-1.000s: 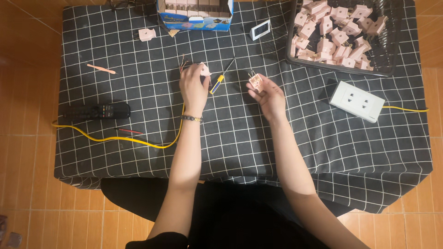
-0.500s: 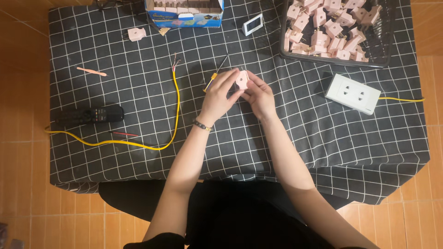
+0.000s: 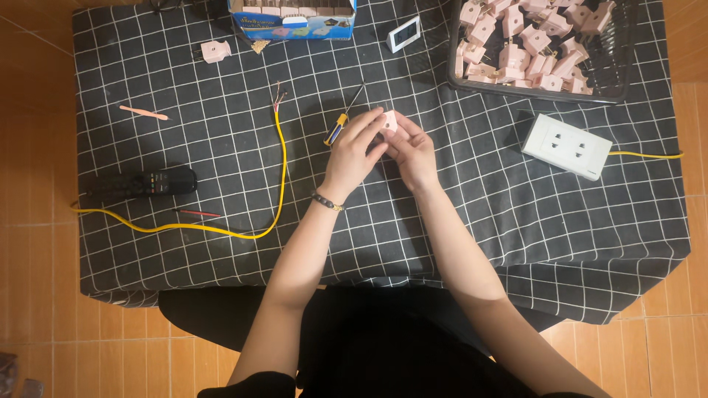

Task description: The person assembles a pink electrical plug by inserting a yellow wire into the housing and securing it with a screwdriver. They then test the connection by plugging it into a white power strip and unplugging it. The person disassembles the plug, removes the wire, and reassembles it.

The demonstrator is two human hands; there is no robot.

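Both hands meet over the middle of the table, fingers curled in around one small pink plug (image 3: 389, 122). The left hand (image 3: 352, 151) pinches it from the left side with thumb and fingertips, and the right hand (image 3: 413, 149) cups and grips it from the right, so the plug sits wedged between them, just above the cloth. It looks like smooth moulded plastic, blocky with rounded corners.

The tablecloth (image 3: 516, 221) is soft black fabric crossed by a thin white grid, its edge hanging down towards the tiled floor. Just left of the hands lies one slim screwdriver (image 3: 344, 118) with a yellow and dark handle and a thin metal shaft. One glossy yellow cable (image 3: 280, 169) curves across the cloth, its bared wire ends near the top. One black remote-shaped device (image 3: 141, 182) lies flat beside it, near a thin red stick (image 3: 196, 213).

At the upper right one dark wire basket (image 3: 619, 74) holds a heap of pink plugs, too many and too piled to count. Below it rests one white rectangular socket block (image 3: 566, 146) with two outlets and its own yellow lead. One blue cardboard box (image 3: 292, 21) sits at the top edge, with a single loose pink plug (image 3: 215, 51) to its left and one small white-framed display (image 3: 404, 34) to its right.
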